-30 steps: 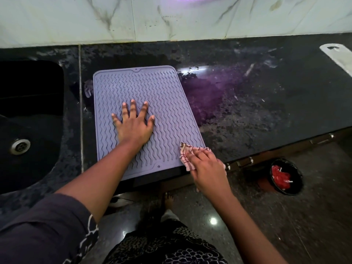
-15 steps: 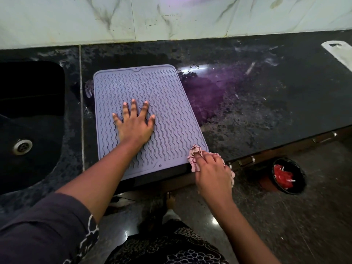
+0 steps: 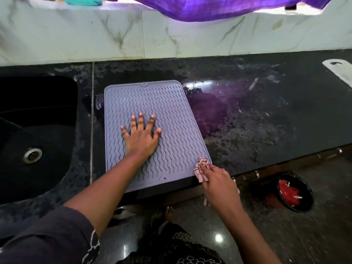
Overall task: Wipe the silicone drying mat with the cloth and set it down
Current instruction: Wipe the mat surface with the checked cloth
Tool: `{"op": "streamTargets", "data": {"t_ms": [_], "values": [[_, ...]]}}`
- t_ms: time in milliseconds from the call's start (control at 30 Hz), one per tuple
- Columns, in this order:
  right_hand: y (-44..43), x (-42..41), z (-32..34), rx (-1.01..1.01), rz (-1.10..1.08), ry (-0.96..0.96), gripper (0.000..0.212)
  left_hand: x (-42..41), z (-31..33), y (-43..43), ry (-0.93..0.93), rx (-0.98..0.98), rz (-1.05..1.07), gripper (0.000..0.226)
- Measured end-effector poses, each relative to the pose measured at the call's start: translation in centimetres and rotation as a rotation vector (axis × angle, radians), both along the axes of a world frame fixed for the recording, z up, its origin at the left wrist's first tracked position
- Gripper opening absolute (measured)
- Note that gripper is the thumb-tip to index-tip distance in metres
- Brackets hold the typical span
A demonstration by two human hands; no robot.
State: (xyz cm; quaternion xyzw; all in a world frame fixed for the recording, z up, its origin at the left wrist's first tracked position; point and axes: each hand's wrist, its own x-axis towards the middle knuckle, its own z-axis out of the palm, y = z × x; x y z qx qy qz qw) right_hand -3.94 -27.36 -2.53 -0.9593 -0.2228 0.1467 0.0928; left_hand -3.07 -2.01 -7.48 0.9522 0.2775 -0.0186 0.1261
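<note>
My left hand [image 3: 142, 137] lies flat on the middle of the silicone drying mat [image 3: 171, 119], palm down, fingers spread wide and gripping nothing; it simply presses on the ribbed surface. My right hand [image 3: 219, 184] is curled around the cloth [image 3: 201, 168], a small pale rag with dark red markings, bunched up between thumb and fingers. The bunched end of the cloth touches the mat at its near right corner, right at the front edge of the tabletop [image 3: 266, 115].

The mat is a lavender rectangle with wavy raised ribs and rounded corners. It lies flat on the dark speckled tabletop, its long side running away from me, its near edge slightly overhanging the front lip. Just beside its left edge runs a pale seam in the stone, and beyond that sits a black sink [image 3: 38, 130] with a metal drain [image 3: 32, 155]. To the right of the mat the stone shows a purple sheen and some wet streaks. A white flat object [image 3: 339, 70] lies at the far right edge of the tabletop, cut off by the frame.

Behind the tabletop rises a pale marble-patterned wall [image 3: 190, 35], with purple fabric [image 3: 219, 7] hanging over its top. Down on the floor to my right stands a black bowl [image 3: 295, 193] holding something red.
</note>
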Motion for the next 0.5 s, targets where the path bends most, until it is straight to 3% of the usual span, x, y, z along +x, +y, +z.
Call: {"op": "streamTargets", "data": {"t_ms": [100,300,500], "values": [[2.4,2.1,2.3,0.116,0.017,0.085,0.046,0.3,0.9,0.8,-0.018,-0.048,0.0,0.057],[11.1,9.1,4.8,0.265,0.098,0.049,0.041,3.2,3.2,5.4,-0.176,-0.017,0.1,0.042],[22.5,17.4,3.6,0.389,0.17,-0.088,0.038,7.4,2.0,11.4,-0.097,0.011,0.148,0.047]]}}
